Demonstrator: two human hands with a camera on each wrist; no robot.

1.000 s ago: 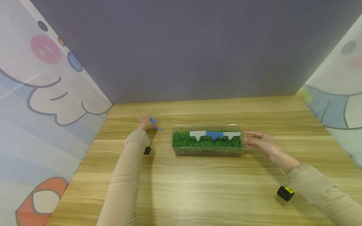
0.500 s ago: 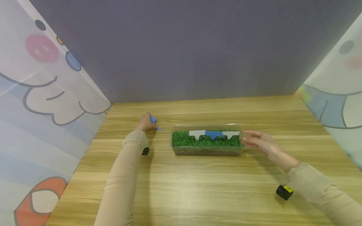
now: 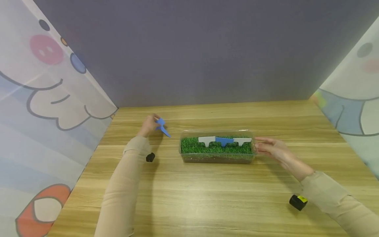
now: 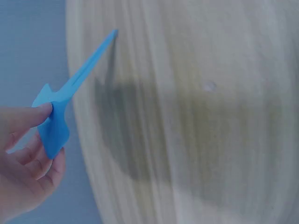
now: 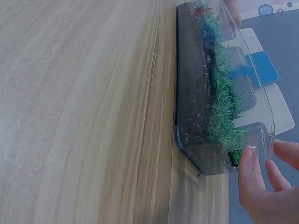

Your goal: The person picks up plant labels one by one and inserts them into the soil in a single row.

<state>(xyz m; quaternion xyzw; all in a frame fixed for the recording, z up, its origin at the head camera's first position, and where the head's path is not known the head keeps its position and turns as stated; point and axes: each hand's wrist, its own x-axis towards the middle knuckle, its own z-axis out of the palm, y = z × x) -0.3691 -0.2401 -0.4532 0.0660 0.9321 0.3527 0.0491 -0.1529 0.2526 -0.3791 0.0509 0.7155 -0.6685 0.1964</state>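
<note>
In the left wrist view, my left hand (image 4: 28, 163) pinches a blue T-shaped plant label (image 4: 55, 122) between thumb and fingers. The label's pointed stem slants toward the wooden table; in the head view it is left of a clear plastic box (image 3: 219, 159). Green artificial grass (image 3: 189, 146) over brown, soil-like material fills the box. A white plant label (image 3: 206, 140), a blue plant label (image 3: 224, 141) and another white plant label (image 3: 242, 141) stand in a row in the grass. My right hand (image 3: 276, 150) rests its extended fingers against the box's right end.
The wooden table (image 3: 207, 197) meets a grey panel (image 3: 207, 56) at its back edge. Cartoon-printed sheets hang at the left (image 3: 17, 115) and right. Black wrist cameras show under the left sleeve (image 3: 150, 157) and the right sleeve (image 3: 298, 202).
My left hand has raised and turned the blue plant label, showing more of its head, and has shifted slightly up and left. The right hand and box have stayed put.
</note>
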